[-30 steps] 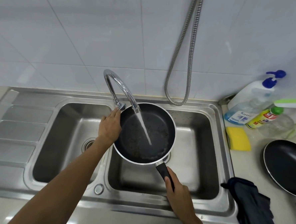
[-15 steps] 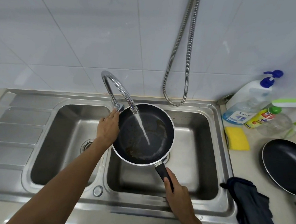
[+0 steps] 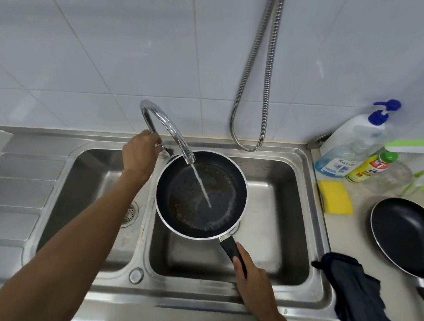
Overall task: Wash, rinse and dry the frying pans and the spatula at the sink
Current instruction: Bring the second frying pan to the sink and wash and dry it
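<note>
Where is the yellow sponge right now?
In the head view, the yellow sponge lies on the counter just right of the sink, in front of the soap bottle and left of the second frying pan.

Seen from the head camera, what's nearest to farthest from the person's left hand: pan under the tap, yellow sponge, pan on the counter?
From the left hand:
1. pan under the tap, beside it
2. yellow sponge, right of the sink
3. pan on the counter, far right

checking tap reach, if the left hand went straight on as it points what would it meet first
Likely the small chrome lever at the base of the curved chrome tap; the left hand looks almost there.
</note>
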Demonstrator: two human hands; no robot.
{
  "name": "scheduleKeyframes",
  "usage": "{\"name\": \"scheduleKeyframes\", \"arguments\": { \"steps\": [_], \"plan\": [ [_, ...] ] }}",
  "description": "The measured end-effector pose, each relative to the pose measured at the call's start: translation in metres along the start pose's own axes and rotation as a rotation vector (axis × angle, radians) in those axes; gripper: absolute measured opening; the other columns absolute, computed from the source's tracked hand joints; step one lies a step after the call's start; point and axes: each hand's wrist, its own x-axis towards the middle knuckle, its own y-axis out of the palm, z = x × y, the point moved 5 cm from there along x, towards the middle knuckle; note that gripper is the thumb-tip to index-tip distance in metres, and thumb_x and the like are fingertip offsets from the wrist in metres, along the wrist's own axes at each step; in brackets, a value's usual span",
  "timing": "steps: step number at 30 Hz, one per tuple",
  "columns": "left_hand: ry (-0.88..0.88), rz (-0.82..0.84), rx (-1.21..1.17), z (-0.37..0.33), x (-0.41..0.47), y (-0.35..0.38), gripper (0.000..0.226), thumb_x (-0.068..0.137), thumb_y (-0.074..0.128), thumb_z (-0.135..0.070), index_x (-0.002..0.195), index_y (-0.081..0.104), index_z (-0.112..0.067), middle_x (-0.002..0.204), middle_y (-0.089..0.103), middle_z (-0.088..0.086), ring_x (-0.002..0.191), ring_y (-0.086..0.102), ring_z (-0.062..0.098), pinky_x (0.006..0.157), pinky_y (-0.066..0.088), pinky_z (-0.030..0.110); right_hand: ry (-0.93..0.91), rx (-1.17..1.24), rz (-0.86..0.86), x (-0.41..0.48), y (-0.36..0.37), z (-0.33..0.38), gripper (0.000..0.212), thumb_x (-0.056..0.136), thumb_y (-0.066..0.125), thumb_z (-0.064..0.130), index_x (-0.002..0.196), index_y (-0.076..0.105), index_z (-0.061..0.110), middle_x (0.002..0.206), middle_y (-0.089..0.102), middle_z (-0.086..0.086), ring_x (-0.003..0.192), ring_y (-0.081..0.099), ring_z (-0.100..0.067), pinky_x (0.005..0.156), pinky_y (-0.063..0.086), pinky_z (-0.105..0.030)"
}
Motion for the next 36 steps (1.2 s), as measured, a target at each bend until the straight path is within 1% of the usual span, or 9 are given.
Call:
{"name": "scheduleKeyframes", "arguments": {
  "steps": [4, 7, 13, 18, 24, 28, 31, 33, 36],
  "plan": [
    [-0.064, -0.004, 0.024, -0.009, 0.018, 0.004, 0.017, 0.087, 0.077, -0.027, 0.086, 0.075, -0.01, 0.087, 0.071, 0.013, 0.075, 0.068, 0.039, 0.062, 0.045, 0.038, -0.002, 0.017, 0.005, 0.0, 0.002, -0.002, 0.051, 0.104, 0.038, 0.05, 0.154, 0.035, 0.041, 0.092, 0.075, 0.003, 0.074, 0.067, -0.016, 0.074, 0.055, -0.025],
    [-0.116, -0.007, 0.064, -0.009, 0.017, 0.006, 0.018, 0.089, 0.075, -0.032, 0.085, 0.075, -0.014, 0.083, 0.072, 0.012, 0.073, 0.068, 0.038, 0.061, 0.04, 0.035, -0.01, 0.019, -0.004, 0.0, 0.001, -0.002, 0.053, 0.103, 0.038, 0.052, 0.154, 0.036, 0.039, 0.087, 0.073, 0.007, 0.07, 0.066, -0.013, 0.07, 0.053, -0.019],
    [-0.116, 0.043, -0.114, -0.027, -0.056, 0.011, 0.022, 0.092, 0.067, -0.047, 0.085, 0.07, -0.027, 0.076, 0.069, -0.003, 0.069, 0.065, 0.021, 0.062, 0.043, 0.028, 0.001, 0.017, -0.026, -0.001, 0.0, -0.004, 0.048, 0.104, 0.04, 0.05, 0.152, 0.038, 0.044, 0.091, 0.074, 0.002, 0.076, 0.066, -0.016, 0.072, 0.052, -0.029],
    [-0.124, 0.281, -0.29, -0.055, -0.168, 0.036, 0.063, 0.091, 0.039, -0.075, 0.067, 0.067, -0.024, 0.057, 0.066, -0.011, 0.054, 0.063, 0.002, 0.057, 0.052, 0.023, 0.003, 0.047, -0.054, -0.018, -0.005, -0.006, 0.045, 0.104, 0.043, 0.047, 0.149, 0.044, 0.042, 0.106, 0.076, 0.001, 0.091, 0.071, -0.026, 0.08, 0.055, -0.038],
    [-0.227, 0.523, -0.607, -0.099, -0.263, 0.063, 0.067, 0.095, 0.044, -0.069, 0.061, 0.069, -0.018, 0.054, 0.069, -0.007, 0.048, 0.065, 0.002, 0.071, 0.061, 0.033, 0.022, 0.09, -0.107, -0.05, -0.022, -0.008, 0.043, 0.103, 0.042, 0.051, 0.146, 0.044, 0.048, 0.117, 0.074, 0.01, 0.105, 0.07, -0.021, 0.083, 0.053, -0.035],
    [-0.544, 0.912, -0.982, -0.133, -0.303, 0.071, 0.062, 0.086, 0.055, -0.075, 0.089, 0.076, -0.017, 0.074, 0.078, -0.008, 0.065, 0.075, 0.007, 0.056, 0.06, 0.025, 0.062, 0.146, -0.087, -0.064, -0.025, -0.003, 0.042, 0.105, 0.037, 0.05, 0.147, 0.037, 0.054, 0.119, 0.071, 0.015, 0.1, 0.07, -0.013, 0.074, 0.049, -0.022],
    [-0.818, 1.081, -1.316, -0.161, -0.316, 0.078, 0.061, 0.083, 0.069, -0.067, 0.103, 0.074, -0.009, 0.094, 0.079, 0.004, 0.088, 0.077, 0.02, 0.075, 0.064, 0.035, 0.118, 0.235, -0.057, -0.069, -0.02, 0.005, 0.037, 0.107, 0.033, 0.04, 0.141, 0.039, 0.054, 0.116, 0.07, 0.015, 0.088, 0.065, -0.002, 0.071, 0.049, -0.013],
    [-0.993, 1.003, -1.476, -0.175, -0.32, 0.086, 0.054, 0.081, 0.078, -0.056, 0.096, 0.071, -0.005, 0.089, 0.074, 0.011, 0.088, 0.074, 0.027, 0.087, 0.062, 0.041, 0.142, 0.285, -0.039, -0.071, -0.014, 0.005, 0.027, 0.106, 0.032, 0.037, 0.124, 0.04, 0.055, 0.105, 0.071, 0.013, 0.084, 0.067, -0.005, 0.075, 0.057, -0.03],
    [-1.025, 0.726, -1.34, -0.178, -0.321, 0.096, 0.036, 0.088, 0.077, -0.037, 0.088, 0.068, -0.002, 0.076, 0.072, 0.011, 0.074, 0.072, 0.025, 0.07, 0.06, 0.033, 0.148, 0.297, -0.014, -0.073, -0.014, 0.01, 0.022, 0.105, 0.03, 0.034, 0.111, 0.038, 0.054, 0.09, 0.07, 0.014, 0.076, 0.069, -0.006, 0.073, 0.061, -0.039]
  ]
}}
